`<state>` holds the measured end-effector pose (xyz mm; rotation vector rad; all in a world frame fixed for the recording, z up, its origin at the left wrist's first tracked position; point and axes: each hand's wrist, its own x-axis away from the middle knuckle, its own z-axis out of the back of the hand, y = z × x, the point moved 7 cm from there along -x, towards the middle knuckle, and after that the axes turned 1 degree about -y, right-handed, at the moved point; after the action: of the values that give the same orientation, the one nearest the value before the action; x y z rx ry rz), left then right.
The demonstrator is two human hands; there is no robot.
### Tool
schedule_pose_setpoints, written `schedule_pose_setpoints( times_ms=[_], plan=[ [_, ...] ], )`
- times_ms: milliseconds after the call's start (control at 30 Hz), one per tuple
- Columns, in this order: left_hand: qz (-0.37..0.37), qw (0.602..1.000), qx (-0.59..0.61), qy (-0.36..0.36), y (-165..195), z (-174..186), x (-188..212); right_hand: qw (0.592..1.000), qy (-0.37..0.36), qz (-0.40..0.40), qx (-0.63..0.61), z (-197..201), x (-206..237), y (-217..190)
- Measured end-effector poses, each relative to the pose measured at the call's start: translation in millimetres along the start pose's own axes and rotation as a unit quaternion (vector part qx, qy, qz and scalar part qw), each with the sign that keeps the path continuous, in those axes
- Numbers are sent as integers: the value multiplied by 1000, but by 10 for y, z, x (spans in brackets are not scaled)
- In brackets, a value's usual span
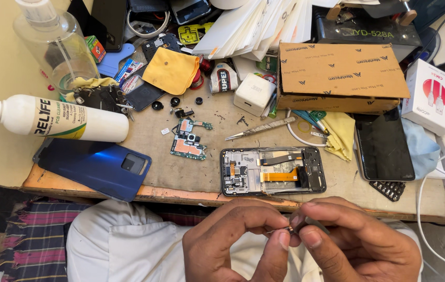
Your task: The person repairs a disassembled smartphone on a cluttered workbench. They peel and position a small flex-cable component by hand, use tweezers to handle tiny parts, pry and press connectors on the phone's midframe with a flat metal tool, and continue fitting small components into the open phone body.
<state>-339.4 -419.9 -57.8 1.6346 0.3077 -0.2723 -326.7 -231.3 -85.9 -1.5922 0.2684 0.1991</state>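
Cluttered workbench (191,172) bears one opened phone (273,171) (two bottles nearby); both hands' grips pinch one tiny part (286,228).

I see a glossy blue plastic back cover (97,167), a matt brown cardboard box (340,73), soft yellow cloth (171,70), shiny metal tweezers (261,128), a clear plastic bottle (55,44), and a scuffed, worn tabletop (181,175).

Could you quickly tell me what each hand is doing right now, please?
Left hand: pinched shut on a small metal part.
Right hand: fingers closed on that part too.
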Motion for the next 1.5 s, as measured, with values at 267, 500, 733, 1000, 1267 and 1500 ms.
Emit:
schedule_pose_setpoints(
  times_ms=[267,500,733,1000,1267,1500],
  plan=[
    [-85,993,-69,34,176,-50,42,999,-5,28,31,-29,1,-132],
    [-104,990,-80,45,194,-57,44,996,-20,87,11,-97,-44,-208],
    [-104,991,-63,55,205,-30,47,996,-8,81,22,-93,0,-212],
    [-106,991,-64,47,237,-27,47,997,62,12,47,-52,75,-141],
    [-99,991,-70,53,217,-44,45,996,55,20,61,-45,81,-155],
    [-109,990,-71,45,226,-44,45,997,43,22,54,-46,58,-164]
  ],
)
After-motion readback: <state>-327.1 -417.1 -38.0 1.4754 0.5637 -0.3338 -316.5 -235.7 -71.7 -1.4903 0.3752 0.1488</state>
